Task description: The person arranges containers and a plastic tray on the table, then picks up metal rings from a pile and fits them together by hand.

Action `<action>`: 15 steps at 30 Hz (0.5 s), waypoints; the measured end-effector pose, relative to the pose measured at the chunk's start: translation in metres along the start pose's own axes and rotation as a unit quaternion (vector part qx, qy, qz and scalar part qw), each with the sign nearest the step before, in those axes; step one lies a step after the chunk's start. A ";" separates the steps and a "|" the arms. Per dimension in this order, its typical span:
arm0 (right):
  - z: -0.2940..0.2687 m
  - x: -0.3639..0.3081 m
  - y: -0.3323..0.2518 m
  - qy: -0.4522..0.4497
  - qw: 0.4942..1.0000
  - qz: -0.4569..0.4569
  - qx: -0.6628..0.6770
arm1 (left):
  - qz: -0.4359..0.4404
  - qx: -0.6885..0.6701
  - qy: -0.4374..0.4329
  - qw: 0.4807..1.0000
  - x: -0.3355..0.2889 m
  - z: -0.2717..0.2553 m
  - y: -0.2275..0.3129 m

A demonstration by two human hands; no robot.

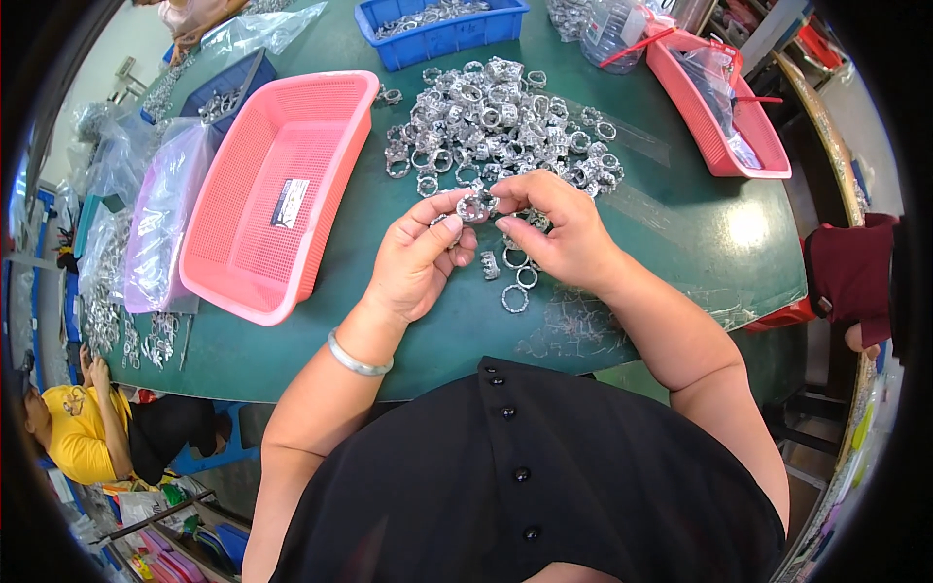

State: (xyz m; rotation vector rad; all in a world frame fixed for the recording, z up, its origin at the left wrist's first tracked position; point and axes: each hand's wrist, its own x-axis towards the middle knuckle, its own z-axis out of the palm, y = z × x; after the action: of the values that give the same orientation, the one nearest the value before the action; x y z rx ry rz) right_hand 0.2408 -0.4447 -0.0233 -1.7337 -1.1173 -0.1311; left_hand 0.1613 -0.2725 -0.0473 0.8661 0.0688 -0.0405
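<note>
A small silver metal ring with a notched edge is pinched between the thumb and fingers of my left hand. My right hand meets the ring from the other side, its fingertips closed in at the ring's right edge; the exact grip there is partly hidden. Just beyond both hands rises a heap of similar silver rings. Between my hands and the table's near edge lie several loose rings, partly under my right hand, and one ring piece standing on its side.
An upright-sided pink basket stands on the green table at left, beside bagged parts. A blue bin of metal parts is at the back. Another pink basket and a clear jar stand at right. Other people sit around the table.
</note>
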 end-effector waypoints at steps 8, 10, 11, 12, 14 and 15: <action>-0.004 0.001 0.002 -0.059 0.993 -0.044 -0.091 | -0.011 -0.079 -0.036 0.996 0.002 -0.005 0.004; -0.005 0.001 0.002 -0.086 0.989 -0.051 -0.105 | -0.014 -0.085 -0.032 0.996 0.002 -0.005 0.005; -0.006 0.001 0.001 -0.113 0.985 -0.057 -0.118 | -0.018 -0.091 -0.028 0.995 0.002 -0.005 0.005; -0.006 0.001 0.000 -0.113 0.985 -0.057 -0.118 | -0.017 -0.091 -0.027 0.995 0.002 -0.006 0.006; -0.006 0.001 -0.004 -0.157 0.975 -0.065 -0.142 | -0.019 -0.095 -0.026 0.995 0.002 -0.006 0.007; -0.007 0.001 -0.006 -0.180 0.969 -0.063 -0.156 | -0.018 -0.095 -0.026 0.995 0.002 -0.005 0.007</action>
State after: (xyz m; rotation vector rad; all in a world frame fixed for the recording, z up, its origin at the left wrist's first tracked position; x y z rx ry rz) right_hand 0.2400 -0.4489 -0.0155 -2.0177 -1.5404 -0.0751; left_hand 0.1638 -0.2640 -0.0459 0.6741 0.0389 -0.0895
